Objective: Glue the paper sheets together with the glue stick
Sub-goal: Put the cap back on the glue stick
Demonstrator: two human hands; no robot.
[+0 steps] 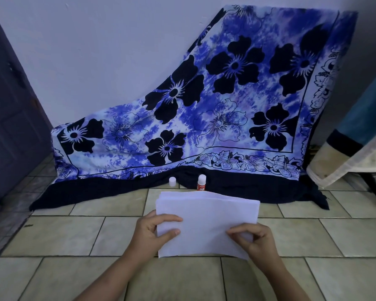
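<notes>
A stack of white paper sheets (pixel 206 218) is lifted off the tiled floor, its far edges fanned slightly apart. My left hand (pixel 154 230) grips the stack's left edge, thumb on top. My right hand (pixel 253 240) pinches the lower right corner between thumb and fingers. Just behind the paper stands the glue stick (pixel 201 183), red label, white top, upright on the floor; its base is hidden by the sheets. Its white cap (pixel 172 182) stands apart to the left.
A blue floral cloth (pixel 215 109) drapes from the wall down onto the tiled floor (pixel 74 240) behind the glue stick. A dark door (pixel 11 118) is at the left. Hanging fabric and a dark furniture leg (pixel 356 153) are at the right.
</notes>
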